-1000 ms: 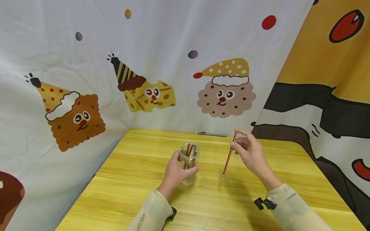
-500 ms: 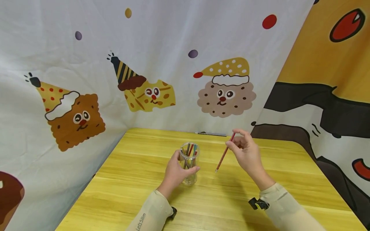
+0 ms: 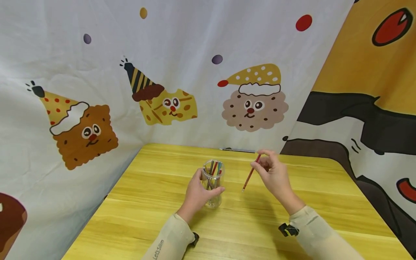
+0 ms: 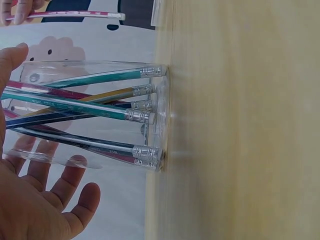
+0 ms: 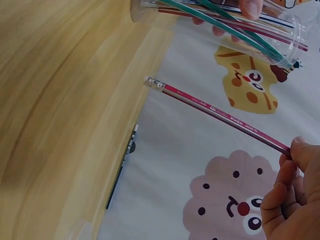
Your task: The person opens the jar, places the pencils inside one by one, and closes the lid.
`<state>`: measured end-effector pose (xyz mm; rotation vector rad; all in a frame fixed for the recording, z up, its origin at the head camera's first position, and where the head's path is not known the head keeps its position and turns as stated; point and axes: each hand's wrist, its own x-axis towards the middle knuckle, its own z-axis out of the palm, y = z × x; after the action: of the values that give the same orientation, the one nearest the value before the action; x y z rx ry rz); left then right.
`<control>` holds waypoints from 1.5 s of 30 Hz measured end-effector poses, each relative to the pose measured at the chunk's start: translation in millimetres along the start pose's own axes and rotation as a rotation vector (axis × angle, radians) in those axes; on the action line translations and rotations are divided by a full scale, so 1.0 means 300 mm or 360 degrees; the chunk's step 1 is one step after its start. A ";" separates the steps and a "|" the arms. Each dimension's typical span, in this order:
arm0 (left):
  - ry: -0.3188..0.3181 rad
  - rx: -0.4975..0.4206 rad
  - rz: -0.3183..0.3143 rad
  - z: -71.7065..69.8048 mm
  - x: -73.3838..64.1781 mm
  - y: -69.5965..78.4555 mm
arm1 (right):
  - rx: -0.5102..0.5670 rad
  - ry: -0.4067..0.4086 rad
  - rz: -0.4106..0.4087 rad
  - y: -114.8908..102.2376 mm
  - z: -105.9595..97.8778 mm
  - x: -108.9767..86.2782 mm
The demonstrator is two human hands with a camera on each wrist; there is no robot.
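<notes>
A clear jar (image 3: 213,204) stands upright on the table, and my left hand (image 3: 196,195) grips its side with the thumb across the front. Inside lean several pencils (image 4: 85,106), green, red, yellow and dark, their eraser ends at the bottom. To the right of the jar, my right hand (image 3: 274,177) pinches a red pencil (image 5: 220,114) near its upper end. This pencil slants down and left, eraser end lowest, above the table and apart from the jar. Its upper tip is covered by the fingers in the right wrist view.
A dark pencil (image 3: 237,150) lies along the back edge of the wooden table (image 3: 156,180). Behind it hangs a white cloth (image 3: 182,32) printed with cartoon biscuits and cheese. A clear rounded edge (image 5: 80,231) shows at the bottom of the right wrist view.
My right hand has moved left toward the jar with the red pencil, which now slants more, its eraser end higher. My left hand and the jar have stayed in place.
</notes>
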<state>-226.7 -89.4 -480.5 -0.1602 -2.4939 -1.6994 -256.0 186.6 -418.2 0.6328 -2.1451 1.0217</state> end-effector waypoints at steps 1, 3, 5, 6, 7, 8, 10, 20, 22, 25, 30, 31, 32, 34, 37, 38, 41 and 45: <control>0.0000 0.0001 0.0000 0.000 0.001 0.000 | -0.0003 -0.0003 -0.0001 0.002 0.002 -0.002; 0.0001 0.0006 -0.0001 0.000 0.000 0.000 | -0.0016 -0.0008 -0.0002 0.004 0.006 -0.005; 0.0002 0.0009 -0.0001 0.000 0.000 0.001 | -0.0022 -0.0010 0.0000 0.006 0.011 -0.008; 0.0003 0.0009 0.0000 -0.001 0.000 0.001 | -0.0030 -0.0013 0.0000 0.006 0.012 -0.009; 0.0004 0.0009 0.0002 -0.001 0.000 0.002 | -0.0036 -0.0015 0.0002 0.006 0.014 -0.011; 0.0005 0.0010 0.0003 -0.001 -0.001 0.002 | -0.0044 -0.0016 0.0001 0.007 0.015 -0.012; 0.0006 0.0010 0.0007 -0.001 -0.001 0.002 | -0.0050 -0.0025 -0.0007 0.008 0.018 -0.014; 0.0002 0.0007 0.0005 0.000 -0.003 -0.001 | -0.0192 -0.0070 -0.0046 0.030 0.043 -0.043; 0.0003 0.0005 0.0008 0.001 -0.003 -0.002 | -0.0223 -0.0065 -0.0058 0.032 0.048 -0.047; 0.0006 0.0005 0.0018 0.002 -0.002 -0.004 | -0.0239 -0.0067 -0.0057 0.029 0.053 -0.048; 0.0004 0.0002 0.0023 0.003 -0.001 -0.002 | -0.0040 -0.0047 0.0146 -0.002 0.043 -0.029; 0.0002 -0.0002 0.0022 0.003 -0.001 -0.001 | 0.0045 0.0001 0.0198 -0.014 0.035 -0.016; 0.0001 -0.0003 0.0022 0.003 -0.001 -0.001 | 0.0148 0.0065 0.0245 -0.029 0.024 0.000; 0.0000 -0.0004 0.0020 0.003 -0.001 0.000 | 0.0406 0.0224 0.0331 -0.064 -0.002 0.041; 0.0005 -0.0003 0.0021 0.003 0.001 0.000 | 0.0690 0.0448 0.0419 -0.122 -0.040 0.100; 0.0007 0.0002 0.0021 0.002 0.001 0.000 | 0.0752 0.0469 0.0448 -0.141 -0.048 0.113; 0.0008 0.0011 0.0016 0.001 0.001 0.000 | 0.0738 0.0369 0.0466 -0.179 -0.043 0.129; 0.0003 0.0013 0.0018 -0.002 -0.001 0.001 | 0.0500 0.0061 0.0308 -0.204 0.015 0.128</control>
<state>-226.4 -90.0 -479.9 -0.1712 -2.4933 -1.6841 -242.5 142.5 -362.4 0.5504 -2.0593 1.4829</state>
